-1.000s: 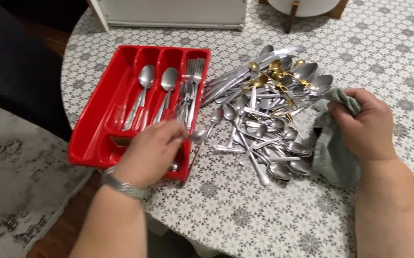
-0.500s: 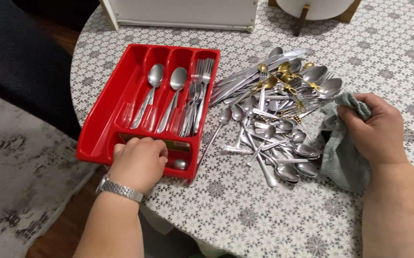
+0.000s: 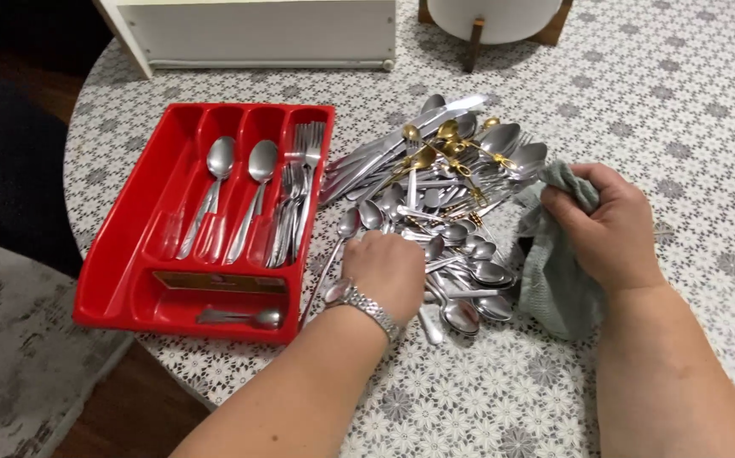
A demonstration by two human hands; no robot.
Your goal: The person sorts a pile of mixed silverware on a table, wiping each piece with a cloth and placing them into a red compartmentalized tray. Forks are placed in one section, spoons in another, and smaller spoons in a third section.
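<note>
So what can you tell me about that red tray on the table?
The red tray looks like glossy moulded plastic. It has four long slots and one cross slot at the near end. It lies flat at the table's edge, left of the loose cutlery pile. Two slots hold one spoon each, another holds forks, and a small spoon lies in the cross slot. Neither hand touches it.

Bare forearms, no sleeves; a silver metal-link wristwatch (image 3: pixel 357 298) circles the left wrist

Single head view, looking steeply down, close over table (image 3: pixel 639 76)
</note>
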